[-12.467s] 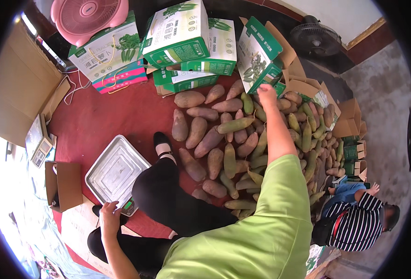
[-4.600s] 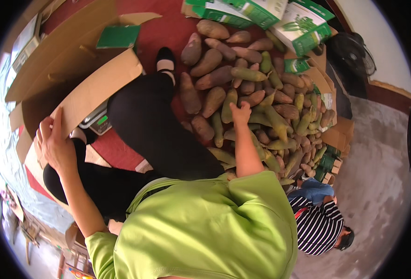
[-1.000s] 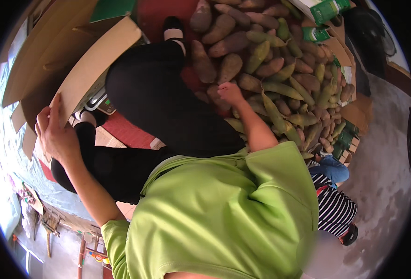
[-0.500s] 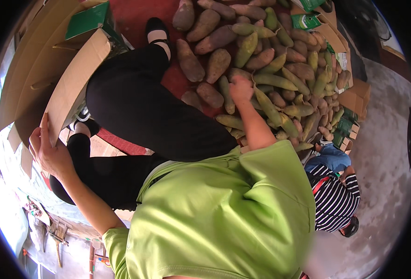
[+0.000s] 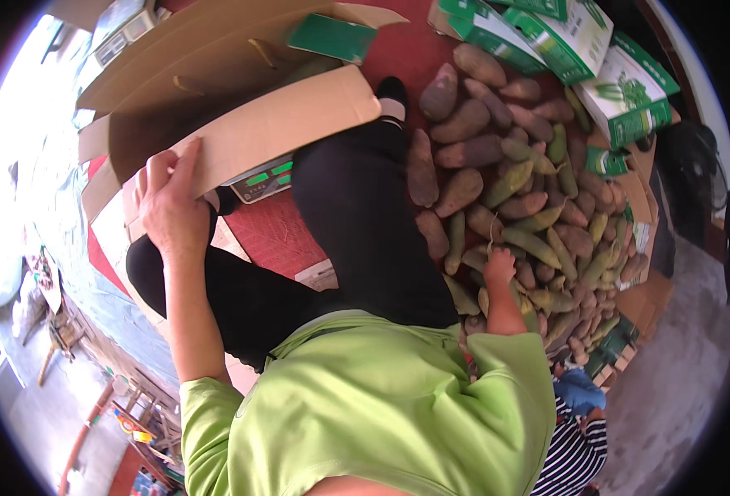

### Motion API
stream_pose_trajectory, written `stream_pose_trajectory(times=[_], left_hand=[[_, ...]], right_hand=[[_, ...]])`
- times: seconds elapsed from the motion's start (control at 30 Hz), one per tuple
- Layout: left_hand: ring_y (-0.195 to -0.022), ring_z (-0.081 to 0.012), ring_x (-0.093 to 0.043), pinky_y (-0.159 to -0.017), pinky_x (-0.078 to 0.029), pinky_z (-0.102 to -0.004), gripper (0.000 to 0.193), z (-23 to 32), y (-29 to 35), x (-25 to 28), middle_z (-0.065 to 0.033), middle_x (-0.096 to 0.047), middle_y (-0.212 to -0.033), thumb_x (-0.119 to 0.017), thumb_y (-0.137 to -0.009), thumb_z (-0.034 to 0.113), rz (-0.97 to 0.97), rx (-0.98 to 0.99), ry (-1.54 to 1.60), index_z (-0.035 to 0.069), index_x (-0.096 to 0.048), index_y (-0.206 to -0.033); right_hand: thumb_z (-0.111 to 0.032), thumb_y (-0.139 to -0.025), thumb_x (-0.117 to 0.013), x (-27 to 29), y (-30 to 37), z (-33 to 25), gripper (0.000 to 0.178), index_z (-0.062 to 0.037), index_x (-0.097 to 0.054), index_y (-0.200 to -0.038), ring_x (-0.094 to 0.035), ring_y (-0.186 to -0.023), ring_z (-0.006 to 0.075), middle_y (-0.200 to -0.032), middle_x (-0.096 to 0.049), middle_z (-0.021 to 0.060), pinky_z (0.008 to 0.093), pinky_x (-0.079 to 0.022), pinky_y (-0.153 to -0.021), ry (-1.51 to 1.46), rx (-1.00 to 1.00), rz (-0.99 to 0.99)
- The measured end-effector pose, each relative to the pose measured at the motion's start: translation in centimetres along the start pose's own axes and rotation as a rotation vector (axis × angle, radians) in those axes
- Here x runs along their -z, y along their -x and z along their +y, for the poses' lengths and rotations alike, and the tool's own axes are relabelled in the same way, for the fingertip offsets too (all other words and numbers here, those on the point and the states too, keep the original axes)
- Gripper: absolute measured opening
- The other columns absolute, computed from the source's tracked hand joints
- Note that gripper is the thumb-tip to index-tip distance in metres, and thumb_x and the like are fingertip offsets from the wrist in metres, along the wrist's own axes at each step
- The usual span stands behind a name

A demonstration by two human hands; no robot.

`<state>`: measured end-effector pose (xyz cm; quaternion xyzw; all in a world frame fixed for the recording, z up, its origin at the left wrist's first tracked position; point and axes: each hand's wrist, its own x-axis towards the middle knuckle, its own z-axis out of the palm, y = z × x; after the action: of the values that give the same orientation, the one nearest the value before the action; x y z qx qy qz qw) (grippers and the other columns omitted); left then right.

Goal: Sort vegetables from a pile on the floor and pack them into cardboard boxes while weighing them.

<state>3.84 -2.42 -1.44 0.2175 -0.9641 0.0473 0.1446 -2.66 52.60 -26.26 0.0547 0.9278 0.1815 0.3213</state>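
My left hand (image 5: 173, 207) grips the near flap of an open brown cardboard box (image 5: 274, 124), fingers over the flap's edge. Low in the heap of root vegetables, my right hand (image 5: 499, 266) is closed, fingers curled. A thin root tail stands up beside it; what it holds, if anything, is hidden. Around that hand lie long green radishes (image 5: 532, 245) and thick reddish-brown roots (image 5: 459, 193). Under the near flap, a scale (image 5: 261, 180) shows a lit green display. A green panel (image 5: 332, 38) shows at the box's far end.
Green-and-white cartons (image 5: 625, 89) stand at the far right. Red matting (image 5: 278, 236) lies under the box and the heap. My black-trousered leg (image 5: 365, 223) stretches between them. Another person in a striped top (image 5: 575, 455) is at the lower right. A grey floor (image 5: 662, 364) runs along the right.
The whole view has turned, so box and heap appear further right. The scale display and more cartons now show. My left hand keeps its hold on the flap; my right hand stays at the heap.
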Motion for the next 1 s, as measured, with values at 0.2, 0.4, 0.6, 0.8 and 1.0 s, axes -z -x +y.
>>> stream_pose_trajectory(times=[0.2, 0.4, 0.6, 0.8, 1.0], left_hand=[[-0.096, -0.0229, -0.053, -0.085, -0.043, -0.0376, 0.056, -0.4, 0.0, 0.2, -0.0009, -0.052, -0.094, -0.062, -0.061, -0.007, -0.052, 0.041, 0.024, 0.019, -0.066, -0.111], [-0.097, -0.0218, -0.052, -0.085, -0.043, -0.0362, 0.051, -0.6, -0.1, 0.4, -0.0005, -0.051, -0.094, -0.062, -0.065, -0.005, -0.052, 0.03, 0.085, 0.019, -0.066, -0.11], [-0.095, -0.0214, -0.052, -0.083, -0.042, -0.0361, 0.049, -0.8, 0.0, 0.3, -0.0003, -0.051, -0.094, -0.062, -0.066, -0.004, -0.039, 0.027, 0.086, 0.018, -0.066, -0.11], [-0.094, -0.0215, -0.052, -0.08, -0.042, -0.0364, 0.045, -0.9, 0.0, 0.3, -0.0003, -0.051, -0.092, -0.061, -0.068, -0.001, -0.031, 0.022, 0.116, 0.017, -0.066, -0.108], [-0.096, -0.0217, -0.052, -0.083, -0.042, -0.0364, 0.047, -0.9, 0.4, 0.6, -0.0009, -0.052, -0.096, -0.06, -0.07, -0.001, -0.059, 0.03, 0.114, 0.019, -0.065, -0.112]], right_hand=[[-0.012, -0.075, -0.072, 5.3, -0.1, -2.7, 0.04, -0.0061, -0.057, -0.112, -0.052, -0.107, 0.0329, -0.114, -0.052, 0.012, 0.042, -0.048, -0.088, -0.205, 0.252, 0.238], [-0.003, -0.078, -0.068, 16.1, 0.2, -8.1, 0.043, 0.0009, -0.056, -0.119, -0.054, -0.104, 0.0322, -0.112, -0.055, 0.0153, 0.0361, -0.044, -0.091, -0.864, 0.649, 0.674], [0.003, -0.084, -0.063, 33.1, 9.3, -13.6, 0.039, 0.0033, -0.054, -0.122, -0.056, -0.105, 0.0198, -0.116, -0.056, 0.0101, 0.0315, -0.046, -0.091, -1.179, 1.009, 0.905], [0.005, -0.086, -0.063, 42.8, 17.0, -18.3, 0.038, 0.0054, -0.053, -0.122, -0.057, -0.104, 0.0178, -0.115, -0.056, 0.0084, 0.0321, -0.048, -0.093, -1.602, 1.564, 0.786], [-0.011, -0.09, -0.062, 44.9, 22.2, -27.4, 0.033, 0.0048, -0.056, -0.119, -0.061, -0.081, 0.0152, -0.093, -0.065, 0.0066, 0.0274, -0.049, -0.075, -1.561, 1.576, 0.627]])
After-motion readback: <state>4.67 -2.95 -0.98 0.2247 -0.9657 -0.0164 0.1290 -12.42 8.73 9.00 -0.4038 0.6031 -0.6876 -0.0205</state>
